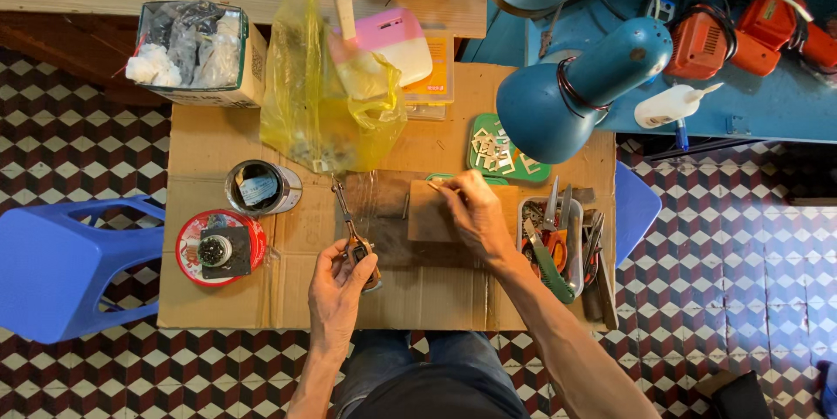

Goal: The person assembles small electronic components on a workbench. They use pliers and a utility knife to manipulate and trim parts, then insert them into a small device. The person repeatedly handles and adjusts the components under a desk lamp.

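The person's left hand (336,284) is clenched around the handle of a slim metal tool (347,223), whose thin shaft points away over a sheet of brown cardboard (218,149). The right hand (473,210) pinches a tiny pale part (433,184) at the fingertips, above a small flat wooden block (429,212) lying near the middle of the cardboard. The part is too small to make out further. Just beside the right wrist sits a grey plastic tray (575,249) crowded with pliers and cutters. A green tray (497,156) of little metal pieces lies beyond, under a round blue lamp (580,88). A crinkled yellow plastic bag (323,96) slumps to the left, near a round tin can (261,188).
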